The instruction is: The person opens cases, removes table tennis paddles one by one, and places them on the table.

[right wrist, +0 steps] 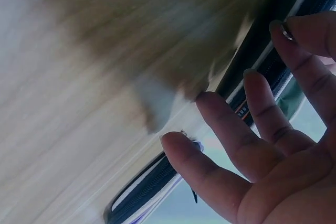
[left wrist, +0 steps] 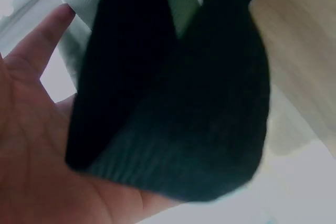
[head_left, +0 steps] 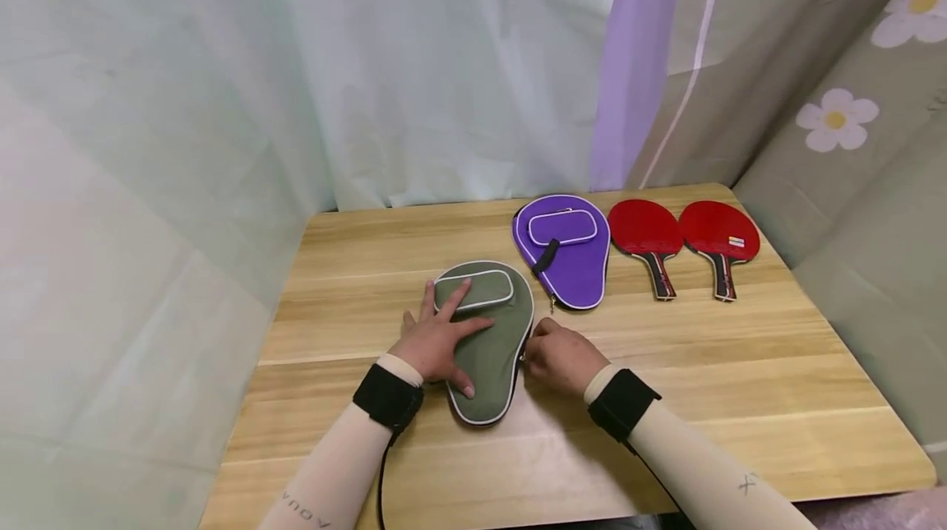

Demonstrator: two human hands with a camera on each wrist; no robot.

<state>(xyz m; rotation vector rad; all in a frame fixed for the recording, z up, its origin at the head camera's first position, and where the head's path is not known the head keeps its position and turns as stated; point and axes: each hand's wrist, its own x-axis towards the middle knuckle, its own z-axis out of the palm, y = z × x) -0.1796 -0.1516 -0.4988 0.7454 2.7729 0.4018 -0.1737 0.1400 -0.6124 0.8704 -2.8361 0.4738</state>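
A green table tennis paddle case [head_left: 496, 361] with white piping and a front pocket lies flat on the wooden table. My left hand [head_left: 435, 341] rests on it, fingers spread over the pocket and body. In the left wrist view, a dark fabric loop [left wrist: 173, 140] covers much of the left palm [left wrist: 37, 150]. At the case's right edge, my right hand [head_left: 562, 359] pinches a small metal zipper pull [right wrist: 286, 32] between thumb and index finger. The other right fingers [right wrist: 231, 132] extend loosely, and the zipper track runs along the dark side of the case.
Behind and to the right lies a purple paddle case [head_left: 584, 271] with a black strap [head_left: 546, 255]. Two red paddles, one plain [head_left: 644, 226] and one with a label [head_left: 713, 226], lie side by side farther right. A curtain [head_left: 444, 103] hangs along the table's back edge.
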